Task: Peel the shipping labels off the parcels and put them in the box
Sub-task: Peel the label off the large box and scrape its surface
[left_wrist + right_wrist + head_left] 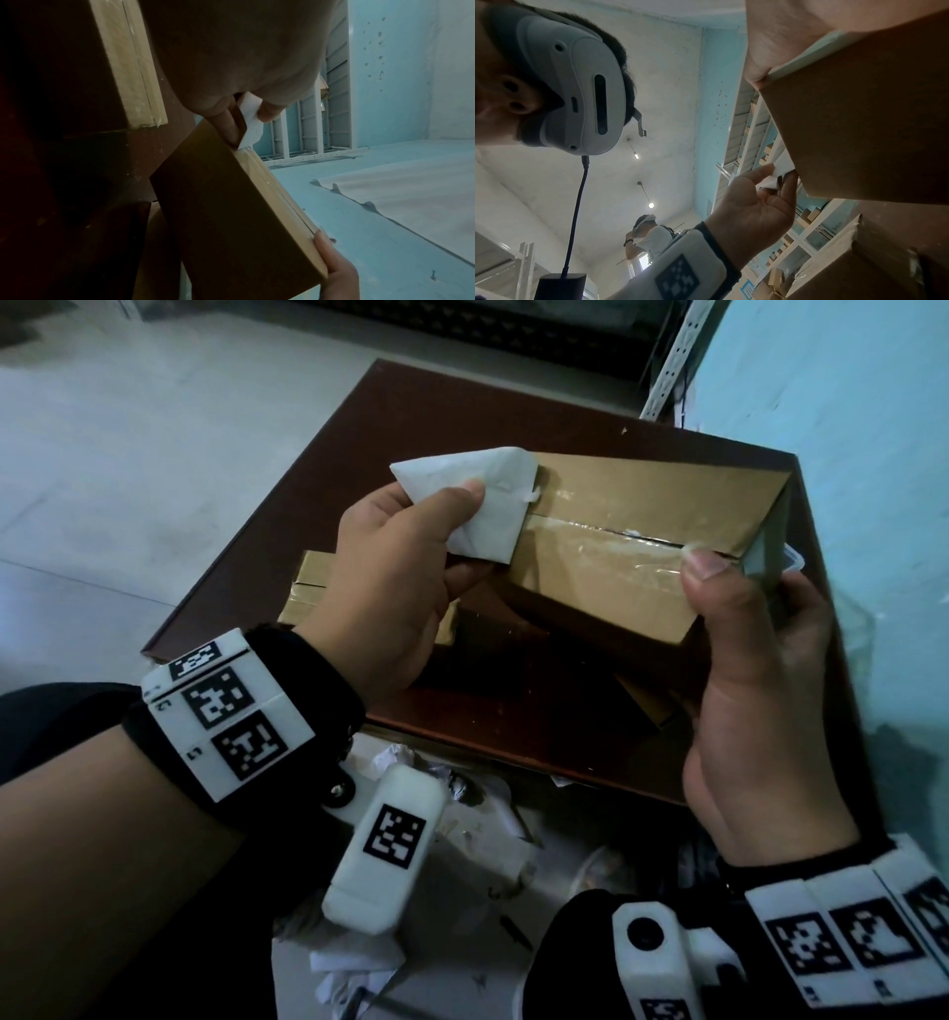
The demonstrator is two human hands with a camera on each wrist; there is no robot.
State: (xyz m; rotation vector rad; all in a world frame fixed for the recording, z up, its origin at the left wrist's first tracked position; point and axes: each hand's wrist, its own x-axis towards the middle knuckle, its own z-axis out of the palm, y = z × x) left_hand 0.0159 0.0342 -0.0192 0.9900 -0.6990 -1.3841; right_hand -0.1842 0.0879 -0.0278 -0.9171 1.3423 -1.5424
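A brown cardboard parcel (631, 546) with a taped seam is held tilted above a dark brown table (462, 413). My right hand (760, 690) grips its right end, thumb on top at the seam. My left hand (390, 577) pinches a white shipping label (472, 500) between thumb and fingers; the label is lifted and folded back at the parcel's left end, one edge still touching the box. In the left wrist view the label (253, 113) shows between my fingers above the parcel (231, 213). In the right wrist view the parcel (872, 121) fills the right side.
A second taped parcel (308, 588) lies on the table behind my left hand. Crumpled white paper scraps (462, 839) lie in a container below the table's near edge. A blue wall (847, 428) stands at the right. Another person (649, 237) stands far off.
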